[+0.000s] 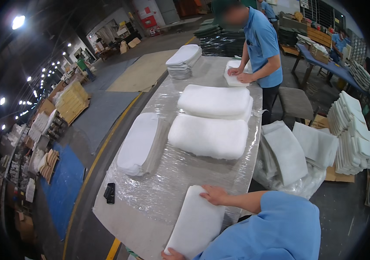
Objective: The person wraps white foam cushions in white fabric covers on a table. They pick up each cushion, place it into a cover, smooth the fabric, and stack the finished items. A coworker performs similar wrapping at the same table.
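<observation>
A long white padded sheet lies on the near corner of the plastic-covered table. My right hand grips its far end and my left hand holds its near end at the bottom edge of the picture. My blue sleeve fills the lower right. Two thick white pads lie side by side further up the table.
A stack of thin white sheets lies at the table's left, another stack at its far end. A small black object sits near the left edge. A co-worker in a blue shirt handles a pad. White piles stand at right.
</observation>
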`<state>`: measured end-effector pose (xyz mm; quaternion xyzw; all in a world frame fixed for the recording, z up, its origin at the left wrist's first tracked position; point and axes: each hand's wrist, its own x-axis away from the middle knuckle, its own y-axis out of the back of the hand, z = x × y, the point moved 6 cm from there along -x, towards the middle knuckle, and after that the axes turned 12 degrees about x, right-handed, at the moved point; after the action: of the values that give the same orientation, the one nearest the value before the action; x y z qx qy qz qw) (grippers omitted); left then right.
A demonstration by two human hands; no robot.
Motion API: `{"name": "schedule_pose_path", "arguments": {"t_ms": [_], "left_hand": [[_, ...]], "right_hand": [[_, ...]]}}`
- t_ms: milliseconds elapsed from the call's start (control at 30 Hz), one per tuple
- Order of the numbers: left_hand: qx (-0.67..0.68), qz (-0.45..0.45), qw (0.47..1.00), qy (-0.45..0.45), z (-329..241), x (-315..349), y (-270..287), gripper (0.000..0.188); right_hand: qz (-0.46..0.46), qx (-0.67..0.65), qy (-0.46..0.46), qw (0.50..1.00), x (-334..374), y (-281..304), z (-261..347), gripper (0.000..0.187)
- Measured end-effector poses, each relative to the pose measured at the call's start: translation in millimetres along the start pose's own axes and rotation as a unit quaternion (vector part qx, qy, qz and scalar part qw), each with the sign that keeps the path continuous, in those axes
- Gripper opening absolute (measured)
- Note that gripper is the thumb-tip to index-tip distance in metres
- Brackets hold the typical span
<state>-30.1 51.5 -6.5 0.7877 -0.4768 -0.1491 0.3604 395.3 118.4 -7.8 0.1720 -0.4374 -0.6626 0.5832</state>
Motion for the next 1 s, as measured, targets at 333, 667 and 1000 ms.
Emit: {"name": "schedule_pose_path", "arguments": {"t_ms": [333, 667, 1000], "left_hand": [[0.006, -0.012, 0.999, 0.029, -6, 5, 2, 0.075], [0.042, -0.065, 0.997, 0.013, -7, 9, 3, 0.066], [0.059, -0.061, 0.996, 0.025, -8, 11, 7, 0.061]], "right_hand": [[-0.003, -0.003, 0.013, 1.000, 0, 4, 3, 0.062], [0.002, -0.008, 0.006, 1.000, -2, -3, 0, 0.063], [-0.002, -0.006, 0.002, 1.000, -1, -1, 1, 0.064]]}}
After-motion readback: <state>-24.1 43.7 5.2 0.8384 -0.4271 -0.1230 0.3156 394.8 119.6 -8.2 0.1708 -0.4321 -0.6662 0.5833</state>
